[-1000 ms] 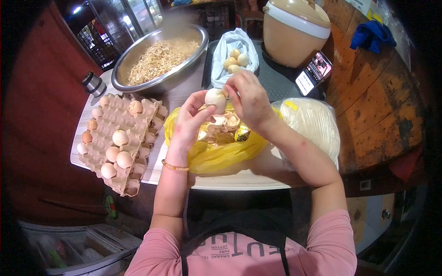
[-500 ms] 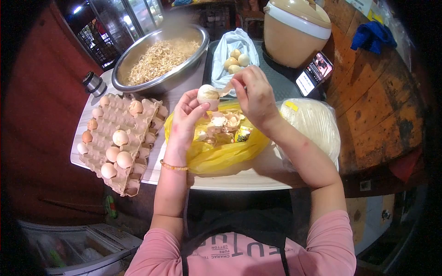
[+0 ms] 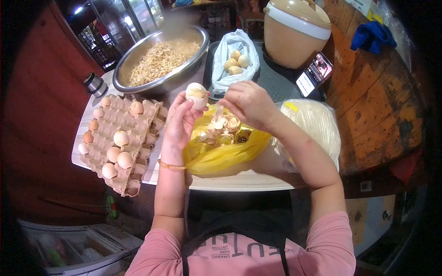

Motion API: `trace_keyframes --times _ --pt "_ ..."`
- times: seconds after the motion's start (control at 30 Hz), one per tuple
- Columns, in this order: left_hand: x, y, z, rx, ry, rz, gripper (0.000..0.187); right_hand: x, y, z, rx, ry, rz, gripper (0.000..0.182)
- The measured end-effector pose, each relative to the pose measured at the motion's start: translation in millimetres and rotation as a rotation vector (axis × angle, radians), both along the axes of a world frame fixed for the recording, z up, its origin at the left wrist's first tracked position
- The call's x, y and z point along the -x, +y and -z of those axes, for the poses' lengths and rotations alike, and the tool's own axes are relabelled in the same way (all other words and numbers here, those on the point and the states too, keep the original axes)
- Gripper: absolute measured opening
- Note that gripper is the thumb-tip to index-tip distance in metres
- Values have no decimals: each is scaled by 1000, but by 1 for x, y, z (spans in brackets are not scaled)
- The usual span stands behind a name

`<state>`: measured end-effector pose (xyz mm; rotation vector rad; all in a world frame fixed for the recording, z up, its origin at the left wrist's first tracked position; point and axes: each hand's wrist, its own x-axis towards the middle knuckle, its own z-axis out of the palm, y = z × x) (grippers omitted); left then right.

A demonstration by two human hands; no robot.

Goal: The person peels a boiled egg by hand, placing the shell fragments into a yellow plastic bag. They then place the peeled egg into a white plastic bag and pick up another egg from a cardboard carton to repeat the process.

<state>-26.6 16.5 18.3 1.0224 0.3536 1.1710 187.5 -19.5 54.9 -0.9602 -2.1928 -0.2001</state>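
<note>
The egg (image 3: 196, 94), partly peeled with its white showing at the top, sat raised in the left hand (image 3: 180, 123), whose fingers (image 3: 190, 106) were clamped around its lower half; it hung just above the left edge of the yellow bag (image 3: 221, 154). The right hand (image 3: 246, 103) hovered beside it over the bag's open mouth, its fingers pinched together on a strip of shell (image 3: 219, 112) that dangled downward. Below that strip, a heap of broken eggshells (image 3: 224, 126) lay inside the yellow bag, which rested on the white tabletop (image 3: 239, 180).

To the left, a cardboard egg tray (image 3: 120, 140) held several unpeeled eggs, and behind it stood a large steel bowl (image 3: 159, 57) filled with pale shredded strands. A white plastic bag (image 3: 235, 57) farther back held a few peeled eggs. A tan lidded pot (image 3: 294, 30) stood at the rear right, with a phone (image 3: 314, 73) propped in front of it showing a lit screen. A clear bag of flat white sheets (image 3: 313, 126) lay just right of the yellow bag, partly behind the right forearm.
</note>
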Motion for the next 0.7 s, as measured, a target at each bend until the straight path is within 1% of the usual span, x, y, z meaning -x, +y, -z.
trace_keyframes --times 0.03,0.1,0.13,0.2,0.33,0.4,0.53,0.6,0.63,0.7 --pt "0 1 1 1 2 0 34 1 -2 -1 1 2 0 10" --pt "-1 3 6 13 39 18 30 5 -6 -5 58 111 18 12" --pt "-1 2 8 14 38 18 30 7 -6 -4 59 109 17 12" --pt "-3 0 10 -4 61 93 27 11 -5 -5 127 411 -46 22" --pt "-9 -4 9 -9 92 106 25 12 3 6 158 458 -117 24" --pt "-8 -4 8 -10 76 125 24 12 1 5 186 520 -129 21" --pt "-9 -6 8 0 89 109 24 13 2 8 124 466 -103 15" --pt "-9 -6 8 0 104 100 23 14 1 8 -87 314 -16 9" --pt "-9 -6 8 1 104 100 23 15 1 7 -86 314 -16 9" --pt "-10 -6 8 -18 127 111 23 17 -1 5 -223 211 38 6"
